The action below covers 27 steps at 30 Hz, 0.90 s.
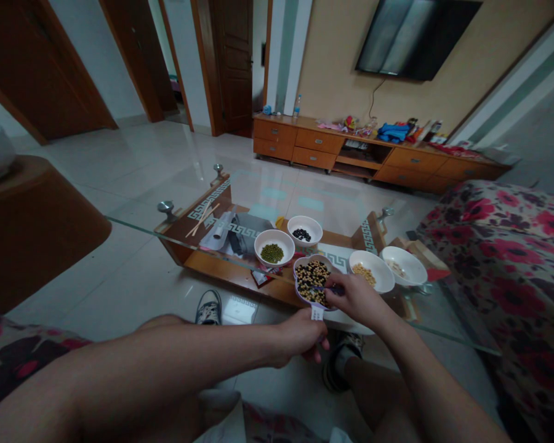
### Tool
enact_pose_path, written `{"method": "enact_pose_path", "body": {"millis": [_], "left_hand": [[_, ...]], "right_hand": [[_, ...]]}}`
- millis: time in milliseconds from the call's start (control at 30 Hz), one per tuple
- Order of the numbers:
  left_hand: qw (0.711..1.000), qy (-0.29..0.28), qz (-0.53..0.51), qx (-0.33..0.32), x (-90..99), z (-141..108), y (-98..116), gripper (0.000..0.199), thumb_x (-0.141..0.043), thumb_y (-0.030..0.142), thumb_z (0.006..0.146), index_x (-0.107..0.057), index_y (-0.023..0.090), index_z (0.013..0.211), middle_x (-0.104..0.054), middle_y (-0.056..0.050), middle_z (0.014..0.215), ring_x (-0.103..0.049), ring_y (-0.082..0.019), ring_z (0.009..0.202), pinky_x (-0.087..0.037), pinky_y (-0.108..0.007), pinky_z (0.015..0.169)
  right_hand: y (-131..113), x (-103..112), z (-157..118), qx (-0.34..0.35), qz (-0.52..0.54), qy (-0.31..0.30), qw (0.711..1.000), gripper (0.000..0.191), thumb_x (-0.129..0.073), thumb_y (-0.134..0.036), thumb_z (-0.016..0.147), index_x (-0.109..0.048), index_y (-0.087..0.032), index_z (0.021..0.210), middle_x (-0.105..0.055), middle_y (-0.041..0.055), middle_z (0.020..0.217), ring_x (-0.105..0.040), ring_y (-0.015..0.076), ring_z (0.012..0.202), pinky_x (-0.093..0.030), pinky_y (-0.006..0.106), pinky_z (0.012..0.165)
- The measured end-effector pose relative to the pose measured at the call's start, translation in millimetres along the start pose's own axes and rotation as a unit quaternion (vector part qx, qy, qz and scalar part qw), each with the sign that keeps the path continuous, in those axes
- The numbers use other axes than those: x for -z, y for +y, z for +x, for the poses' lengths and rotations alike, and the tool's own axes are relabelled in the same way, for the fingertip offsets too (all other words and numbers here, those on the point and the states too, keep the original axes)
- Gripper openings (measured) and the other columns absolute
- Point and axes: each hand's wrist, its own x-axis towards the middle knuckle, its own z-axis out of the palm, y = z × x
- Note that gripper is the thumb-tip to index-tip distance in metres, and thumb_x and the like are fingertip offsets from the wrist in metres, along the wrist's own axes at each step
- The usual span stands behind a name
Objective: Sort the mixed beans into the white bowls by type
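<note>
My left hand (299, 336) grips the lower edge of a white, purple-rimmed lobed dish (300, 271), close to a small white paper tag (317, 314). The dish holds mixed black and yellow beans (312, 282). My right hand (356, 300) is above the dish's right side, its fingers pinching a thin dark utensil (331, 288) that reaches over the beans. Just beyond stand white bowls of green mung beans (272, 253), black beans (301, 234) and yellow beans (364, 274). Another white bowl (404, 264) holds a few pale grains.
A glass-topped coffee table (258, 184) with a wooden lower shelf (203, 227) lies under the bowls, with chopsticks (202, 219) and a grey bag (249, 234) behind them. A floral sofa (498, 258) is on the right, a wooden sideboard (332, 144) ahead, and a sneaker (208, 307) on the tiled floor.
</note>
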Motion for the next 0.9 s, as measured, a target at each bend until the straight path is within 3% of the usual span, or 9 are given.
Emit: {"method": "enact_pose_path", "body": {"millis": [267, 400, 633, 900], "left_hand": [[1.000, 0.003, -0.009, 0.000, 1.7, 3.9, -4.6, 0.015, -0.048, 0.019, 0.079, -0.046, 0.020, 0.094, -0.055, 0.005, 0.067, -0.044, -0.007, 0.040, -0.036, -0.020, 0.043], [1.000, 0.007, -0.004, 0.015, 1.9, 6.0, -5.7, 0.019, -0.047, 0.016, 0.078, -0.045, 0.020, 0.097, -0.056, 0.005, 0.070, -0.045, -0.007, 0.040, -0.035, -0.020, 0.043], [1.000, 0.003, -0.008, 0.010, 2.6, 7.8, -7.3, 0.019, -0.045, 0.014, 0.077, -0.045, 0.020, 0.095, -0.056, 0.004, 0.071, -0.045, -0.008, 0.040, -0.034, -0.022, 0.042], [1.000, 0.004, -0.010, 0.010, 2.4, 5.3, -6.9, 0.017, -0.045, 0.014, 0.076, -0.046, 0.019, 0.092, -0.056, 0.004, 0.070, -0.045, -0.008, 0.040, -0.033, -0.021, 0.043]], "right_hand": [[-25.5, 0.1, 22.4, 0.005, -0.016, 0.155, 0.988, 0.020, -0.053, -0.034, 0.086, -0.070, -0.023, 0.088, -0.072, 0.0035, 0.081, -0.061, 0.0161, 0.070, -0.038, 0.026, 0.064], [-42.6, -5.9, 37.4, 0.004, -0.006, 0.195, 0.981, 0.021, -0.052, -0.034, 0.088, -0.070, -0.022, 0.091, -0.072, 0.0047, 0.084, -0.063, 0.0179, 0.076, -0.040, 0.027, 0.070], [-46.0, -11.8, 46.2, -0.013, 0.008, 0.205, 0.979, 0.023, -0.051, -0.036, 0.090, -0.067, -0.021, 0.097, -0.072, 0.0063, 0.089, -0.065, 0.0190, 0.081, -0.041, 0.027, 0.072], [-24.6, -4.0, 26.9, -0.035, -0.015, 0.159, 0.986, 0.023, -0.052, -0.037, 0.088, -0.068, -0.022, 0.096, -0.072, 0.0046, 0.085, -0.063, 0.0180, 0.073, -0.039, 0.027, 0.065]]}}
